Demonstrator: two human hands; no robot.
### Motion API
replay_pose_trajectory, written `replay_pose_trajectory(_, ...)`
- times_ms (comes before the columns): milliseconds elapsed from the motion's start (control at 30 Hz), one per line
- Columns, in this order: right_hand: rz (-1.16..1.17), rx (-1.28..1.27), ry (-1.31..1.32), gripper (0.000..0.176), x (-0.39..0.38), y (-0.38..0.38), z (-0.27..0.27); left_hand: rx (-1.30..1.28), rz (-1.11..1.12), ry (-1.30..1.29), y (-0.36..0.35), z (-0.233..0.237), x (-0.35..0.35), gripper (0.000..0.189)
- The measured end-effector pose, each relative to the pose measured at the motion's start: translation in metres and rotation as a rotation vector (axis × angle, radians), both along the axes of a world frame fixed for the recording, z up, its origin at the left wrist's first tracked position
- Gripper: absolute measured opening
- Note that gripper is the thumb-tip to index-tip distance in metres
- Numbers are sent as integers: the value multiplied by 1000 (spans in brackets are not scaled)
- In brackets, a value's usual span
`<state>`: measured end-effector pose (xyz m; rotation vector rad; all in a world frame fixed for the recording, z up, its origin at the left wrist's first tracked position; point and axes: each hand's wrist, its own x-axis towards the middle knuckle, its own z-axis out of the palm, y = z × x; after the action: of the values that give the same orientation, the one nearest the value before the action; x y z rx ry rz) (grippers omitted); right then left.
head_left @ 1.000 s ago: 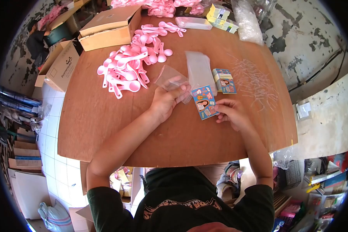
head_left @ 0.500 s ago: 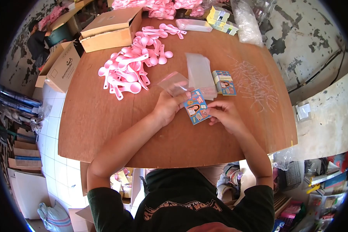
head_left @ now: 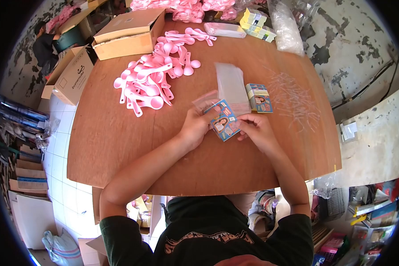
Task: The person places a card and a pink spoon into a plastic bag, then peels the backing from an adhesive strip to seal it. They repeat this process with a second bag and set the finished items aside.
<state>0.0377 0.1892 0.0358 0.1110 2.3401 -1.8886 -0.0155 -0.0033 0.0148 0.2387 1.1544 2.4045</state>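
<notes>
A blue printed card (head_left: 226, 125) with a picture of a person on it is pinched at its right edge by my right hand (head_left: 254, 127). My left hand (head_left: 197, 126) grips a small clear plastic bag (head_left: 205, 96) at the card's left side, and the card overlaps its fingers. Just beyond the hands lies a stack of clear plastic bags (head_left: 231, 84). Beside that stack, to the right, sits a banded bundle of the same blue cards (head_left: 259, 98). Pink measuring spoons (head_left: 150, 90) are heaped to the left of the hands.
Thin clear strips (head_left: 295, 99) are scattered over the right of the wooden table (head_left: 119, 150). A cardboard box (head_left: 127, 33), a plastic packet (head_left: 224, 29), yellow bundles (head_left: 256, 24) and a roll of clear plastic (head_left: 285, 29) line the back. Another person (head_left: 44, 46) is at far left.
The card has shifted slightly left and up, now overlapping my left hand's fingers and the small bag. The bag has drawn in closer behind the card.
</notes>
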Motion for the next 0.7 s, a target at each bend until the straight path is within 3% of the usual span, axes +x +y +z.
replay_pose_trajectory(200, -69, -179, 160, 18, -5, -6, -8, -171, -57, 202, 3, -14, -1, 23)
replay_pose_trajectory(400, -115, -348, 176, 19, -4, -3, -12, 33, 4, -111, 5, -13, -5, 25)
replay_pose_trajectory(700, -2, -383, 149, 19, -5, -3, -24, -13, -101, -4, 6, -11, 4, 28)
